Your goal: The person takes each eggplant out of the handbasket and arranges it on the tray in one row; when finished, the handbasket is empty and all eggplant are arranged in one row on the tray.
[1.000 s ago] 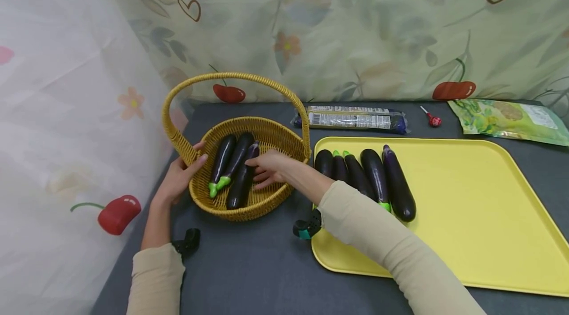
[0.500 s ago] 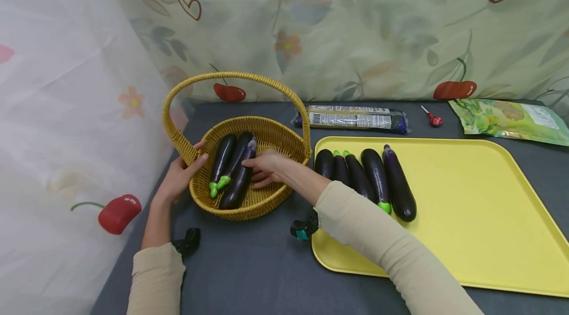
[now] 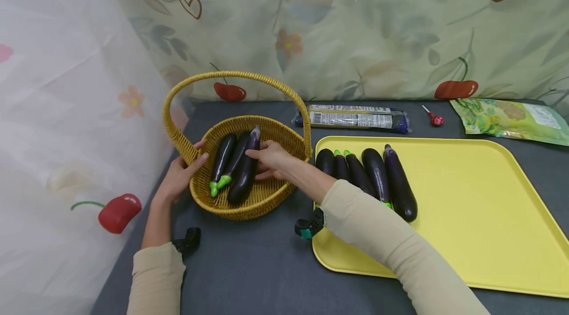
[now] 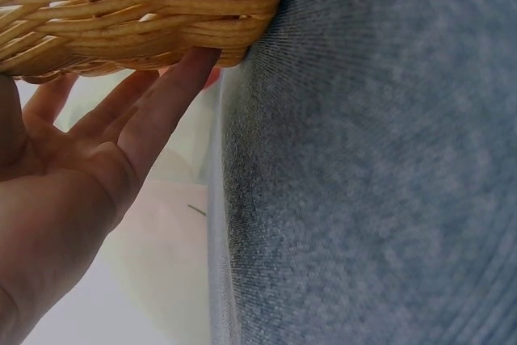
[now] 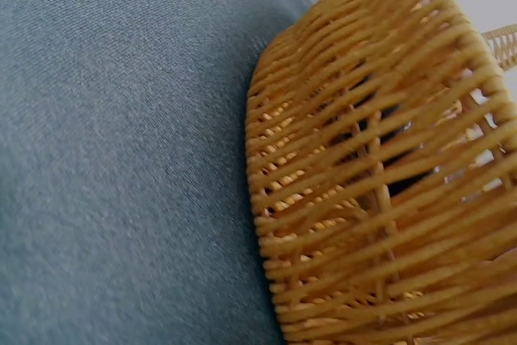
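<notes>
In the head view a wicker basket (image 3: pixel 284 191) with a tall arched handle holds three dark purple eggplants. Two of them, a left eggplant (image 3: pixel 223 159) and a middle eggplant (image 3: pixel 236 154), lie side by side with green stem ends toward the near rim. My right hand (image 3: pixel 273 159) reaches in over the right rim and grips the third eggplant (image 3: pixel 242 177), thumb on top, other fingers partly hidden behind it. My left hand (image 3: pixel 178 177) holds the basket's left side by the handle base; in the left wrist view its fingers (image 4: pixel 166 115) lie against the outer weave.
A yellow tray (image 3: pixel 480 206) on the right bears several eggplants (image 3: pixel 399 184) along its left side, partly covered by my right sleeve. Behind it lie a clear-wrapped package (image 3: pixel 355 120), a red lollipop (image 3: pixel 436 120) and a green bag (image 3: pixel 511 120). Patterned curtains stand behind and left.
My right hand has shifted the third eggplant within the basket, away from the near rim, beside the middle one. The left hand stays on the basket.
</notes>
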{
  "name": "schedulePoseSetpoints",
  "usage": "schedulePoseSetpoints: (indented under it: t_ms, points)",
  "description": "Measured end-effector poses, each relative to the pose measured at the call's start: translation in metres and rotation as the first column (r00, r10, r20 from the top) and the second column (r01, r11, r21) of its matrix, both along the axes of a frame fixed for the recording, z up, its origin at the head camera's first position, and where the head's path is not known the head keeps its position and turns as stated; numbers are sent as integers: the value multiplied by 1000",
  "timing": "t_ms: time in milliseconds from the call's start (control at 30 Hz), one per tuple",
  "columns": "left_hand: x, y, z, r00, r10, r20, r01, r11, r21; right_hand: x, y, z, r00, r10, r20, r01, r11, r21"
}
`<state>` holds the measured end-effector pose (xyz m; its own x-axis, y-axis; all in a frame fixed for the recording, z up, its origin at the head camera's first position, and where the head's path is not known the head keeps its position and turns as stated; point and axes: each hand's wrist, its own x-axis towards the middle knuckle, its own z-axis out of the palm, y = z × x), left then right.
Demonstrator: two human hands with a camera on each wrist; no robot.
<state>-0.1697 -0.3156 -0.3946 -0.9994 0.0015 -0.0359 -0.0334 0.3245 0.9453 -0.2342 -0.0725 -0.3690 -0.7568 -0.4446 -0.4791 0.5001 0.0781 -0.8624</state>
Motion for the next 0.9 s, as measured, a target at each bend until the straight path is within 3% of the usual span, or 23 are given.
schedulePoseSetpoints:
  t_ms: [300, 600, 900]
  points:
    - [0, -1, 0, 1000, -8, -2, 8, 1000, 8, 0, 10, 23, 998, -6, -57, 5, 1000, -22]
    - [1, -2, -2, 1000, -1, -11, 1, 1000, 6, 7, 24, 47, 985, 124, -119, -131, 990, -51]
    - [-2, -2, -2, 1000, 3, -8, -4, 1000, -14, 20, 52, 68, 947, 285, -150, -291, 957, -19]
